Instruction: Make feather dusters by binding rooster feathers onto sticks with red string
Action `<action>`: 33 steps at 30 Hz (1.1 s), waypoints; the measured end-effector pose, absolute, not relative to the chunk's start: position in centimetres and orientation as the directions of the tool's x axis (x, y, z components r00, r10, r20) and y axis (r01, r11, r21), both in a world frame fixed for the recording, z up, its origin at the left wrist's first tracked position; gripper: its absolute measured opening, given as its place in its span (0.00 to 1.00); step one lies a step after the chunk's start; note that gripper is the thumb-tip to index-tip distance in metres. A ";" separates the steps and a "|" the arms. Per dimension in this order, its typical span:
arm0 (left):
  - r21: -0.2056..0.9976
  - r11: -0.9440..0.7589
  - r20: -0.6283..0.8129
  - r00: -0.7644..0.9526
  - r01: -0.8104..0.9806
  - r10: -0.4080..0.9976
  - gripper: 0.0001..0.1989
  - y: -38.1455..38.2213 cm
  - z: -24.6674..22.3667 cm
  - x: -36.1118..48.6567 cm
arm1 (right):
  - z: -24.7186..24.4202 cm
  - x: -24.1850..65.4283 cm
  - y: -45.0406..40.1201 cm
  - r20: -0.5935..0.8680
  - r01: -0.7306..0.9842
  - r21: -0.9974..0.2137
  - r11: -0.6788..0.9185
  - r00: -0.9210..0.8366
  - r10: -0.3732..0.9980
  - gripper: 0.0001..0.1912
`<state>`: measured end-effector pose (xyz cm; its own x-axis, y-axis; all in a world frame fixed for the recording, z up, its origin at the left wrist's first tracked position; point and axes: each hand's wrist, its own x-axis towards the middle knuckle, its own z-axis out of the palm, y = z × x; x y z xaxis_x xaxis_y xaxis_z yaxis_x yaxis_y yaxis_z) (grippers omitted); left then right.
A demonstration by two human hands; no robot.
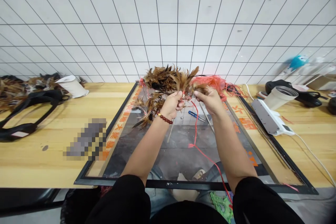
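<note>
Above the far part of a glass panel, my left hand (173,105) pinches the base of a tuft of brown feathers (181,81). My right hand (208,99) is closed on a smaller feather bunch (201,86) just beside it. From between my hands a red plastic string (196,122) hangs down, runs over the glass and drops past the near edge. A pile of feathers (160,78) lies behind my left hand, with more loose feathers (149,108) to its left. Blue-handled thread snips (196,116) lie on the glass between my forearms.
The black-framed glass panel (118,182) rests on a wooden table (28,162). Red plastic (214,82) lies at the back. On the right are a white power strip (271,117) and a cup (280,97); on the left, a white spool (72,86) and a black strap-like object (44,96).
</note>
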<state>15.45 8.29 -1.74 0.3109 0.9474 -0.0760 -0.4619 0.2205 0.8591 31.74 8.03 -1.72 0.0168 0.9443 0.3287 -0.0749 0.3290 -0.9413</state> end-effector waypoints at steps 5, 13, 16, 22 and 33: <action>0.877 0.248 -0.081 0.382 -0.412 0.921 0.12 8.3 -2.1 15.6 | -2.4 31.3 8.8 0.358 -0.057 -0.929 0.365 0.106 0.928 0.19; 0.877 0.241 -0.040 0.436 -0.416 0.899 0.10 8.1 -2.3 15.9 | -2.6 30.2 8.4 0.296 -0.218 -0.934 0.283 -0.027 0.955 0.18; 0.885 0.212 -0.028 0.407 -0.414 0.913 0.12 8.0 -2.1 16.0 | -2.7 29.6 8.2 0.351 -0.195 -0.918 0.346 0.012 0.936 0.16; 0.931 0.011 0.141 0.388 -0.364 0.911 0.17 8.0 -2.6 16.0 | -3.5 29.3 8.7 0.477 0.044 -0.878 0.476 0.158 0.865 0.13; 0.598 -0.700 0.720 0.121 0.390 0.683 0.15 8.7 -3.3 14.4 | -3.3 29.0 7.9 0.275 -0.149 -0.958 0.244 -0.245 0.930 0.23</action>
